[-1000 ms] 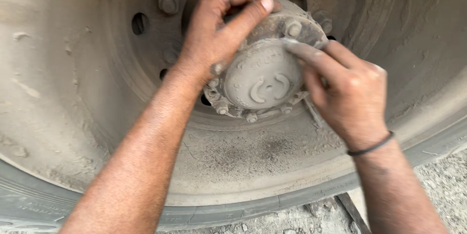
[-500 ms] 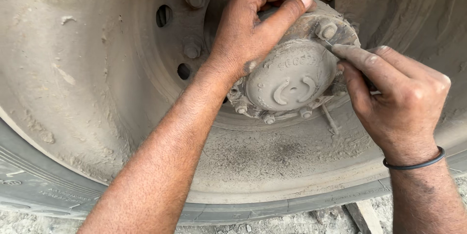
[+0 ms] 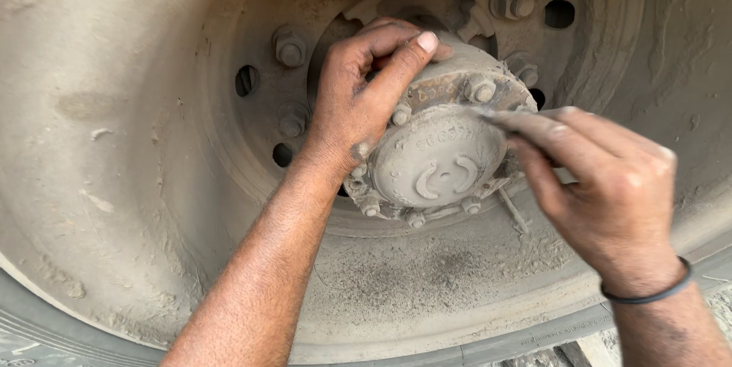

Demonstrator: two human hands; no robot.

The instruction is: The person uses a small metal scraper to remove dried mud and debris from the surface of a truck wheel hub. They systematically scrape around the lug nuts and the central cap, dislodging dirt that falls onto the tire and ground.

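A dusty round hub cap (image 3: pixel 438 161) ringed with small bolts sits at the centre of a large dirt-coated wheel rim (image 3: pixel 137 146). My left hand (image 3: pixel 358 100) wraps over the hub's upper left side, thumb lying along its top edge. My right hand (image 3: pixel 602 184) is at the hub's right side, fingers pinched together with the tips touching the cap's upper right edge. Whether something thin is pinched in those fingers is unclear. A dark band (image 3: pixel 648 291) circles my right wrist.
Large lug nuts (image 3: pixel 512 0) and oval holes (image 3: pixel 245 80) ring the hub. A thin valve stem (image 3: pixel 512 211) sticks out below the hub's right side. The tyre's tread (image 3: pixel 46 336) runs along the bottom, with gravel ground (image 3: pixel 717 302) at lower right.
The view has moved closer and shifted, so the hub sits larger and more central. My right hand's fingertips slid along the cap's upper right edge. My left hand kept its hold on the hub.
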